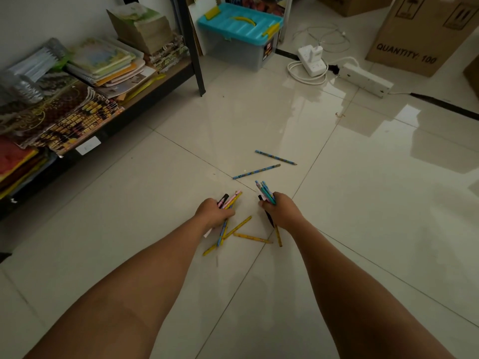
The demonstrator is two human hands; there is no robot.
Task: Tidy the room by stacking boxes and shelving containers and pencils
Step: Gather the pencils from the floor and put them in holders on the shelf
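You are reaching both bare arms down toward a pale tiled floor (337,203). Your left hand (213,212) is curling its fingers around a bundle of pencils (230,200), pink, yellow and black, whose ends are poking out past your knuckles. Your right hand (281,211) is gripping a second bundle (265,191), mostly blue, fanning upward out of your fist.

Just below and between your two hands, a few yellow pencils (252,238) are lying loose and crossing one another on the tiles. Just beyond your hands, two blue pencils (256,171) are lying apart from each other.

Far beyond your left hand, a low dark shelf (145,99) is holding stacks of books and paper. Well ahead of both hands, a clear storage bin with a turquoise lid (239,24) is sitting on the floor. Far beyond your right hand are white power strips (312,60) with cables and a cardboard box (420,32).
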